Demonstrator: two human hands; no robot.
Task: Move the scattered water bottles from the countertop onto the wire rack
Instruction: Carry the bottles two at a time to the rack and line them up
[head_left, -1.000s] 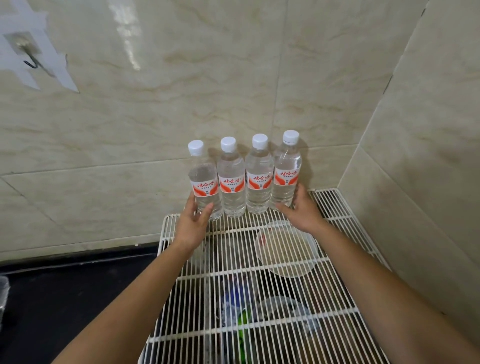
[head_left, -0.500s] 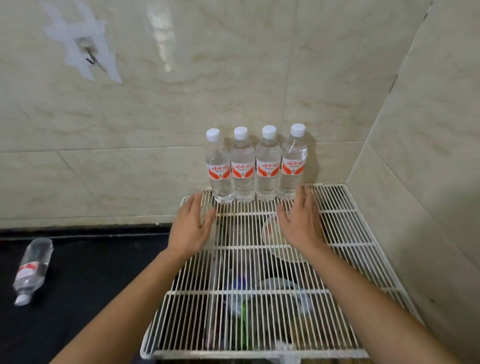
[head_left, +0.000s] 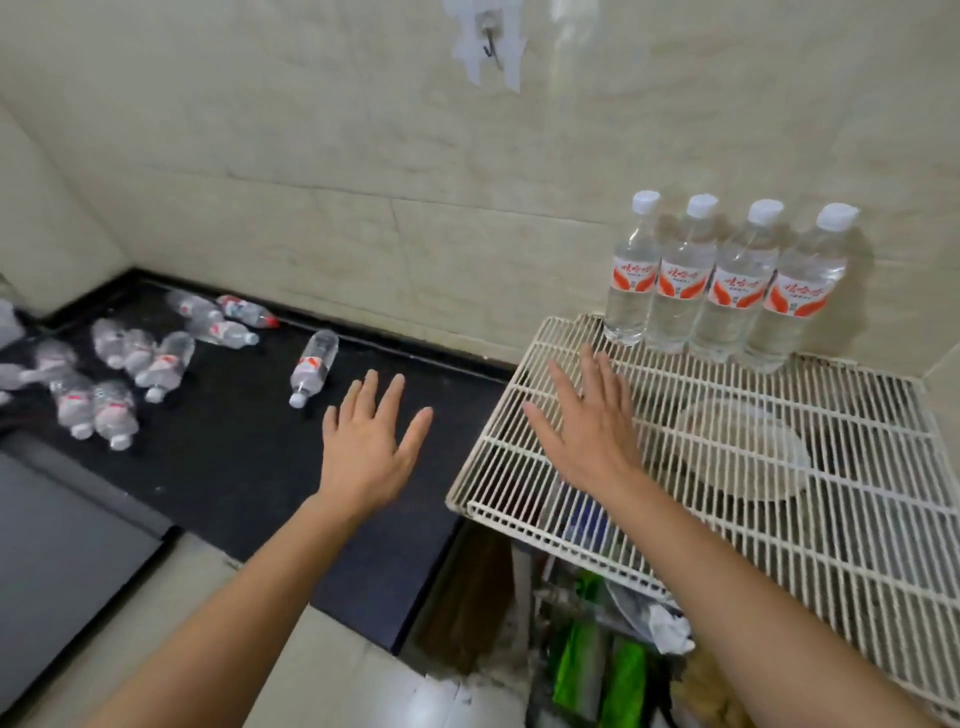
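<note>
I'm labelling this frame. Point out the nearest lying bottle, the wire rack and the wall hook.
Nearest lying bottle (head_left: 313, 368): head view, on its label.
Wire rack (head_left: 519, 467): head view, bare grid near its left edge.
Wall hook (head_left: 490, 42): head view, metal hook.

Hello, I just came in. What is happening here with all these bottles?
A person is moving water bottles from a black countertop onto a white wire rack. Four bottles stand upright in a row at the back of the rack, against the wall. Many more bottles lie on their sides on the countertop, one nearer the hands than the others. Both hands are open and empty: the left hand is over the countertop, the right hand over the rack's near corner.
</note>
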